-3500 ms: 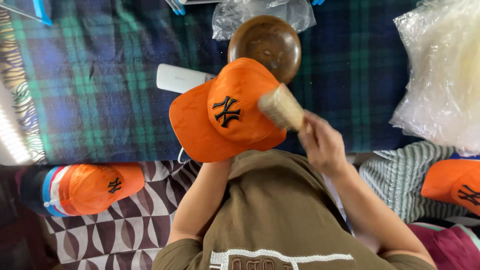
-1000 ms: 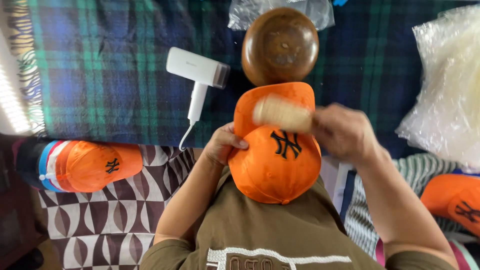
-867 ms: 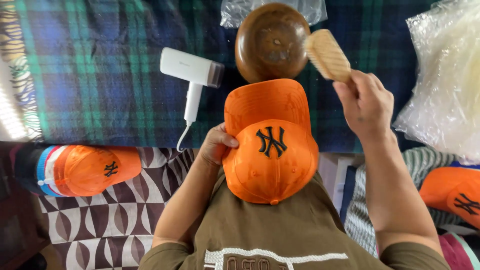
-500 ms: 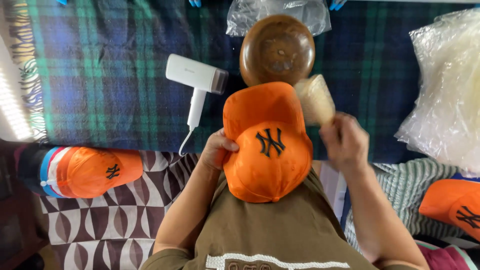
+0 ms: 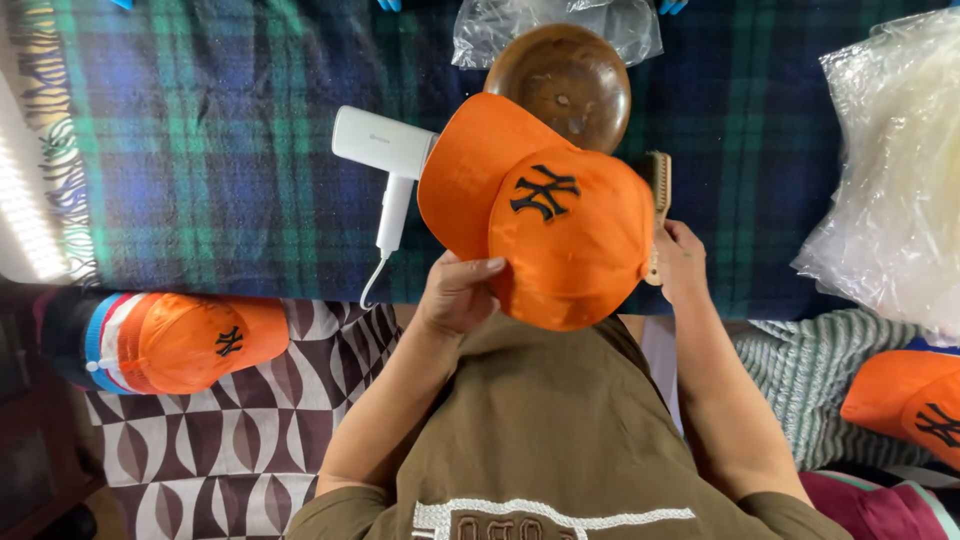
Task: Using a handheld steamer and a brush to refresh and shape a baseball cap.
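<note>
Head cam looking straight down: orange cap [image 5: 570,240] is held up over the plaid blanket [image 5: 200,170], brim pointing up-left, left hand [image 5: 455,292] gripping its lower-left edge. Right hand [image 5: 682,262] is closed around a wooden brush [image 5: 657,205] standing upright, touching the cap's right side. Wooden bowl [image 5: 565,80] and white hair dryer [image 5: 385,160] sit just beyond.
</note>
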